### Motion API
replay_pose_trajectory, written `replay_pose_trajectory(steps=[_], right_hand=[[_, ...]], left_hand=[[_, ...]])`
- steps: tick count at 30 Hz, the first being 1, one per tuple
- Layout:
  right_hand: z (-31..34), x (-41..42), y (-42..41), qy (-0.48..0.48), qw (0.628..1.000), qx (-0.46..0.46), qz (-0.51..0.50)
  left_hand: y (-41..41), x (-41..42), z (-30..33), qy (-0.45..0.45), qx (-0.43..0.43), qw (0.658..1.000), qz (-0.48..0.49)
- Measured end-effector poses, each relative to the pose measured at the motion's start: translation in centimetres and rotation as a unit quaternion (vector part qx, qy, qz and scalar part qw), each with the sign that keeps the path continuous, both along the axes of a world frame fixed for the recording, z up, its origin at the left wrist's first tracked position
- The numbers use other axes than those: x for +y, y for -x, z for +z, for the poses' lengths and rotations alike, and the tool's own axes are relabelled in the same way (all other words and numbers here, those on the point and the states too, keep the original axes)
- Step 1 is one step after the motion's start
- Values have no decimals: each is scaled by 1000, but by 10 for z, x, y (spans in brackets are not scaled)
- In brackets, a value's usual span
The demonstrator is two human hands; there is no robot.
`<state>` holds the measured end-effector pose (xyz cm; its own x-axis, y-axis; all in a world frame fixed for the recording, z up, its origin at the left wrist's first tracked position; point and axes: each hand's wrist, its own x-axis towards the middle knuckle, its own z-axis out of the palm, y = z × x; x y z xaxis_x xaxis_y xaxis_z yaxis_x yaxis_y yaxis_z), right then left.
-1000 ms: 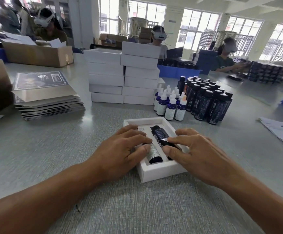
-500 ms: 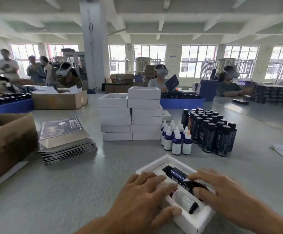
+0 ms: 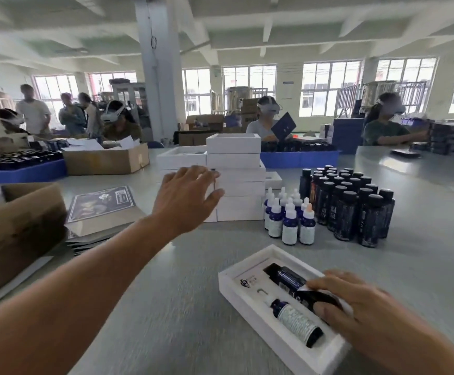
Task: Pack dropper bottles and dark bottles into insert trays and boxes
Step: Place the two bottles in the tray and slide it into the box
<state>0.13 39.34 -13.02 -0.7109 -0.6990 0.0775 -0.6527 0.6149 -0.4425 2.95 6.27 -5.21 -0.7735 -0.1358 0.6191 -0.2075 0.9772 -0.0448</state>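
Pretty clearly a packing floor in a small factory or warehouse, not anyone's home. Big open hall with a white beamed concrete ceiling (image 3: 247,28), a thick square pillar (image 3: 161,77) at 12 o'clock and rows of large gridded windows (image 3: 328,87) along the far wall. The long grey worktable (image 3: 166,293) carries stock in bulk: stacked white cardboard boxes (image 3: 234,180) at 12, a cluster of dark capped bottles (image 3: 350,209) at 1, small blue dropper bottles with white tops (image 3: 288,220) beside them, an open brown carton (image 3: 106,158) at 11. Other workers wearing white headsets (image 3: 268,106) sit at blue plastic bins (image 3: 299,158) across the table.
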Motion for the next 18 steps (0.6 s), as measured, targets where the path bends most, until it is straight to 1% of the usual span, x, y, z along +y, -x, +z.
replay_pose_trajectory(steps=[2, 4, 5, 7, 9, 11, 12, 14, 16, 18], right_hand=[[-2, 1, 4, 0, 1000, 10, -6], [-7, 0, 8, 4, 999, 28, -21], [-10, 0, 10, 12, 999, 42, -27], [-18, -2, 13, 53, 996, 61, -36], [-27, -1, 16, 90, 993, 72, -41], [-35, -2, 20, 103, 991, 73, -33], [-37, -1, 23, 107, 991, 69, -30], [-38, -1, 25, 108, 992, 58, -30], [-35, -2, 24, 104, 992, 56, -32], [-28, -2, 20, 97, 993, 62, -31]], left_hand=[[-8, -37, 1, -21, -32, 995, 92], [-30, -77, -5, -65, -84, 973, 203], [-43, -94, -11, -94, -116, 959, 242], [-70, -120, -23, -142, -181, 933, 276], [-87, -133, -34, -154, -229, 919, 282], [-97, -138, -40, -127, -227, 925, 276], [-99, -137, -42, -96, -211, 934, 271], [-104, -131, -44, -5, -171, 949, 265], [-108, -115, -40, 66, -143, 953, 259], [-110, -89, -32, 88, -132, 958, 240]])
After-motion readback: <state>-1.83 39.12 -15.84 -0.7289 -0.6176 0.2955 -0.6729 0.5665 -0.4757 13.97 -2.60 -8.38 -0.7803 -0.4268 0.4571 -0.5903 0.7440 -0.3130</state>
